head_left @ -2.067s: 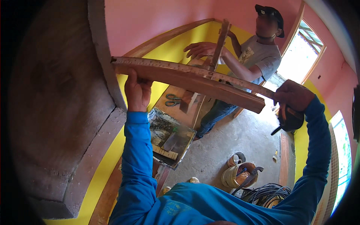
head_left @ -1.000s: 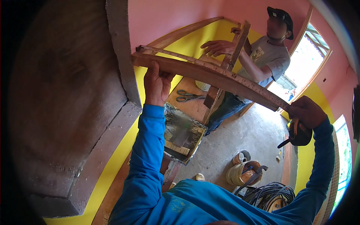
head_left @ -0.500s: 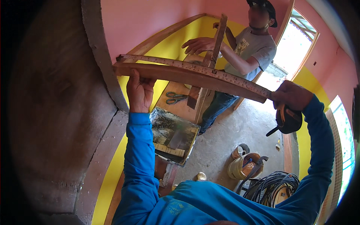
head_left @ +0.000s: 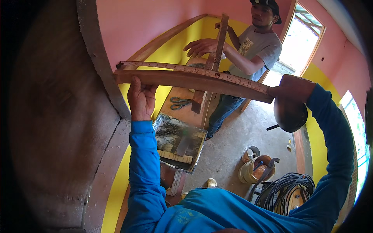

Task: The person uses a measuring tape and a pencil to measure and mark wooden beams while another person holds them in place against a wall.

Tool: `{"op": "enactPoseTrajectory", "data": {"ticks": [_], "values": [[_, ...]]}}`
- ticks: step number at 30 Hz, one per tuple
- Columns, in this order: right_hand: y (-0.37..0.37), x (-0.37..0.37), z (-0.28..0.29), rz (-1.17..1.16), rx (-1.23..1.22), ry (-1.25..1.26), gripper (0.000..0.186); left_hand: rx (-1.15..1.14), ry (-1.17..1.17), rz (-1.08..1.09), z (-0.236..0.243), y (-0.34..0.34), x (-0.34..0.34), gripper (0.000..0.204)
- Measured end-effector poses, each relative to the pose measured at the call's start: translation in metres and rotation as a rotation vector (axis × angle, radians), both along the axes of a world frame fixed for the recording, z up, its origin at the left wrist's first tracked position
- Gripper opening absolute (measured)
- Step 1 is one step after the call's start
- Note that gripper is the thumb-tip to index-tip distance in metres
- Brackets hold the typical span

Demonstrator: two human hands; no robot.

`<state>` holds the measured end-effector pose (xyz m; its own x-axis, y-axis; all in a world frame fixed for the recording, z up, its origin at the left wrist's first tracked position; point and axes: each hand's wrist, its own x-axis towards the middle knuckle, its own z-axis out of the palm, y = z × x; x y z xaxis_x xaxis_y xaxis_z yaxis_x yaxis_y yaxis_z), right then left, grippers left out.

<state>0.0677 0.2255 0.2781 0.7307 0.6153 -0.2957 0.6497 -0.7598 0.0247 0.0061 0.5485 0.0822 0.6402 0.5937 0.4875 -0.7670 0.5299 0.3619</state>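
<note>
Wooden board [head_left: 186, 80] against pink wall [head_left: 143, 27]

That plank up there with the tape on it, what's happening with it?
A person in blue sleeves holds a wooden plank up high. The left hand grips its left end beside a concrete beam. The right hand holds the other end and a tape measure, whose tape runs along the plank's top edge. Below, another person steadies an upright wooden strip.

Concrete beam [head_left: 97, 58] blocks left of wooden strip [head_left: 186, 79], co-worker's upright batten [head_left: 217, 42] behind, open air below.
</note>
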Motion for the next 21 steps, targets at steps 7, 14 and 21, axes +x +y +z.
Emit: {"op": "enactPoseTrajectory", "data": {"ticks": [7,14,21], "values": [[-0.022,0.031,-0.017,0.236,-0.041,-0.141,0.041,-0.005,-0.022,0.001,-0.007,0.001,0.004,0.037],[-0.014,0.02,-0.016,0.095,-0.089,-0.144,0.032,0.008,-0.053,0.014,0.002,-0.01,0.0,0.044],[-0.013,0.027,-0.031,0.069,0.431,0.222,0.031,-0.01,-0.048,0.008,-0.003,0.001,0.004,0.04]]}}
